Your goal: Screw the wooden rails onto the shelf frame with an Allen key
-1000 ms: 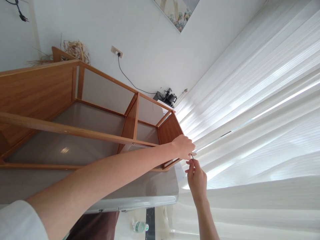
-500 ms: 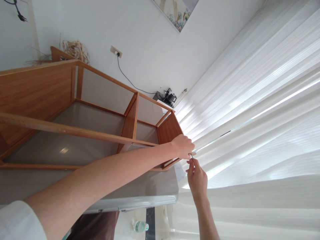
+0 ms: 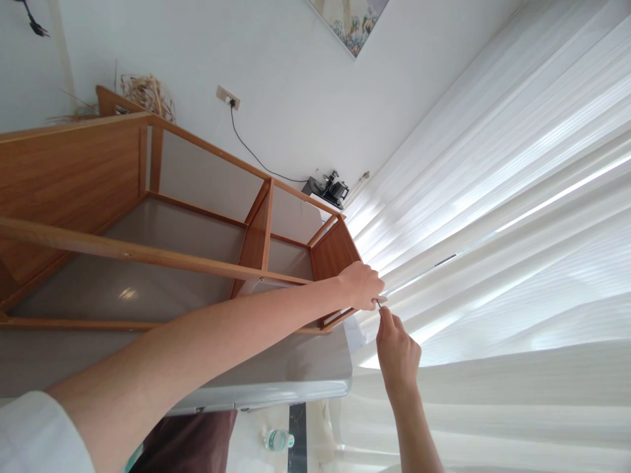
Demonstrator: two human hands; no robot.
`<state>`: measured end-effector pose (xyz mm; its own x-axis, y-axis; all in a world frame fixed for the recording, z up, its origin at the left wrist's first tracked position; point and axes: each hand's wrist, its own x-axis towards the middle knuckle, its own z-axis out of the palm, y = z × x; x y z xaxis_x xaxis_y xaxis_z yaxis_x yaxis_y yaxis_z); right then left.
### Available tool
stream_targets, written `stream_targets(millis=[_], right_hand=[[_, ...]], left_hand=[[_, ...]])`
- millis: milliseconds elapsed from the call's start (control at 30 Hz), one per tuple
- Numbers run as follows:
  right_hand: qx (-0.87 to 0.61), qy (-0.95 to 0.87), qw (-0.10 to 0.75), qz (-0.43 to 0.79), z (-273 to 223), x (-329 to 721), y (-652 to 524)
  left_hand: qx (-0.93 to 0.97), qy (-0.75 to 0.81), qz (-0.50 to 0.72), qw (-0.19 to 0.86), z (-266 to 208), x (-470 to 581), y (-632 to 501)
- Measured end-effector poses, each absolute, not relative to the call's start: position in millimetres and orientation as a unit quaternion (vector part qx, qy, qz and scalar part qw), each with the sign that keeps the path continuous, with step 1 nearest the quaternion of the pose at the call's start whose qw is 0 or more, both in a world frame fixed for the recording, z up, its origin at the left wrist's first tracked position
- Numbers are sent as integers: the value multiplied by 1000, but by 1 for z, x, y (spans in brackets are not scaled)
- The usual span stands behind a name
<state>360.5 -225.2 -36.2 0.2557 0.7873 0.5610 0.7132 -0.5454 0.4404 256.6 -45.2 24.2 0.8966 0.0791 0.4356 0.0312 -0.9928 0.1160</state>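
Observation:
A wooden furniture frame (image 3: 197,263) with side panels and a middle divider lies on a grey table (image 3: 276,364). My left hand (image 3: 361,286) reaches across it, with fingers closed around the far right end of the near upper rail. The pale tip of the wood (image 3: 382,299) pokes out past the fingers. Just below, my right hand (image 3: 398,348) pinches a thin dark metal rod, which looks like a hex key (image 3: 379,305), against that tip. Its lower part is hidden in the fingers.
White curtains (image 3: 493,276) hang close on the right. A black kettle (image 3: 339,190) and tray stand behind the frame. The wall socket (image 3: 228,98) has a cord plugged in. On the floor lies a plastic bottle (image 3: 279,440). Dried stalks (image 3: 148,95) are at the back left.
My right hand has turned and shifted slightly right, its fingers drawn closer together around the hex key. The left hand keeps its hold on the rail end.

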Motion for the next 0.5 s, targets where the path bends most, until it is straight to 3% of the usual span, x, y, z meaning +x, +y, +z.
stream_targets(millis=[167, 400, 500], right_hand=[[816, 469, 3, 338, -33, 356, -222], [847, 436, -302, -1, -29, 341, -211], [844, 412, -342, -23, -31, 335, -209]], left_hand=[[973, 30, 223, 55, 24, 257, -45], [973, 30, 221, 56, 25, 257, -45], [973, 30, 220, 56, 25, 257, -45]])
